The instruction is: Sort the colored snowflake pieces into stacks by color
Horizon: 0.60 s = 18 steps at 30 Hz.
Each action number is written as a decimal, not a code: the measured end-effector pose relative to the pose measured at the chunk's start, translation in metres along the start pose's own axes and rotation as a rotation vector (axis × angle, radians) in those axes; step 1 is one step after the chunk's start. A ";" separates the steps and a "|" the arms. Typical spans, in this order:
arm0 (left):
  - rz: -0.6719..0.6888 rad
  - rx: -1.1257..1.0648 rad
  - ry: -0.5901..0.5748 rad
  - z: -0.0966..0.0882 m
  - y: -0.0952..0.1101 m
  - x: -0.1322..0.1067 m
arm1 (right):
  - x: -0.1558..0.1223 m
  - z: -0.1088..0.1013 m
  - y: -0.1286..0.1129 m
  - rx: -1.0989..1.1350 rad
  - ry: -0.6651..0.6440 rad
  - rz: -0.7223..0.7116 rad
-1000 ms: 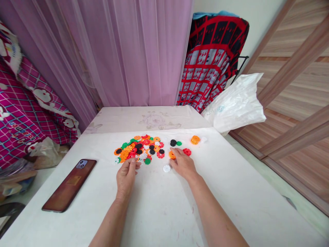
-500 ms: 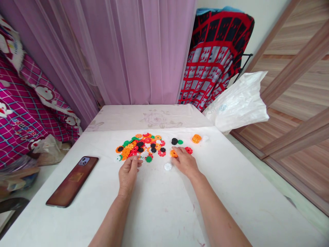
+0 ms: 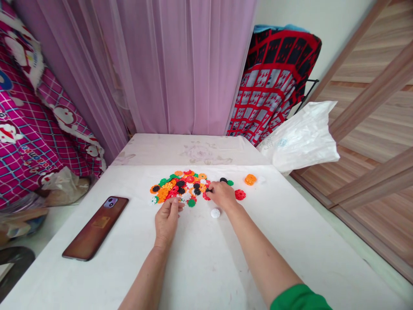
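A loose heap of plastic notched snowflake discs (image 3: pixel 167 186) in orange, red, green, black and white lies on the white-covered table. My right hand (image 3: pixel 223 196) reaches to the heap's right edge, fingertips closed on a black disc (image 3: pixel 209 190) above a red one. My left hand (image 3: pixel 167 218) rests at the heap's front edge with thumb and fingers pressed together; what they hold, if anything, is too small to make out. Just in front of my right hand lies a white disc (image 3: pixel 215 213). To its right sits a red disc (image 3: pixel 240 194).
Behind my right hand lie a black disc (image 3: pixel 223 180) and a green disc (image 3: pixel 230 183). Orange discs (image 3: pixel 250 179) are grouped farther right, beside a white one (image 3: pixel 260 180). A phone (image 3: pixel 96 228) lies at the left. A white plastic bag (image 3: pixel 300 137) stands beyond the right edge.
My right hand has moved left, from the orange disc to the black disc at the heap's edge. The orange disc is now out of sight. My left hand stays nearly in place.
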<state>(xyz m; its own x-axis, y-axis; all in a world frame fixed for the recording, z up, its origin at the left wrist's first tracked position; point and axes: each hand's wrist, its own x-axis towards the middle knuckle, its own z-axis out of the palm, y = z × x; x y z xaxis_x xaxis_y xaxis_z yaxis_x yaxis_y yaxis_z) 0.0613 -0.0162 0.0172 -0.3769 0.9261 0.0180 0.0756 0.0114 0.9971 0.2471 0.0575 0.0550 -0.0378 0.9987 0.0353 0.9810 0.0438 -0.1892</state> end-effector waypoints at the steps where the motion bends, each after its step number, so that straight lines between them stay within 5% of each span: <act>1: -0.001 0.001 -0.001 0.000 -0.001 0.000 | 0.000 0.001 -0.001 -0.008 -0.007 0.002; 9: 0.010 0.006 -0.003 0.000 -0.001 0.000 | -0.006 0.006 0.000 -0.123 0.042 -0.128; 18: 0.012 0.002 -0.001 0.000 0.003 -0.001 | -0.002 0.007 -0.003 -0.024 -0.004 -0.050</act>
<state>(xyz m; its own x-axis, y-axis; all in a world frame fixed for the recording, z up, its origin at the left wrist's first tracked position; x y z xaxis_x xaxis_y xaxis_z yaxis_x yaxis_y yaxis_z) 0.0617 -0.0169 0.0197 -0.3750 0.9266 0.0294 0.0815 0.0014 0.9967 0.2426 0.0552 0.0487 -0.0878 0.9953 0.0398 0.9822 0.0931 -0.1633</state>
